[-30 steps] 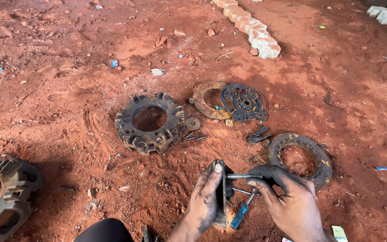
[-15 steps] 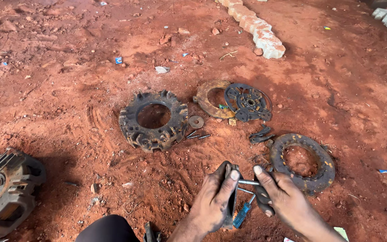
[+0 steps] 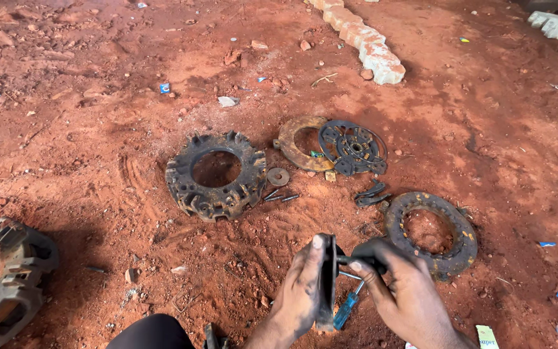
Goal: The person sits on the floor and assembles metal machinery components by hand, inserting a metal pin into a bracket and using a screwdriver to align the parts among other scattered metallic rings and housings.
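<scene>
A: State the grip of each hand.

B: The left hand [image 3: 299, 294] is closed on a dark metal disc [image 3: 326, 284], held on edge above the red dirt ground [image 3: 98, 129]. The right hand [image 3: 403, 291] grips a black tool handle [image 3: 366, 249] whose shaft meets the disc.

A: Nearby parts?

B: A blue-handled screwdriver [image 3: 347, 310] lies below the hands. A rusty ring [image 3: 431, 232] sits just right of them; the clutch cover [image 3: 216, 174] lies farther up.

light: soft daylight | shadows: faint | focus: sharp | edges: perhaps slightly stretched
</scene>
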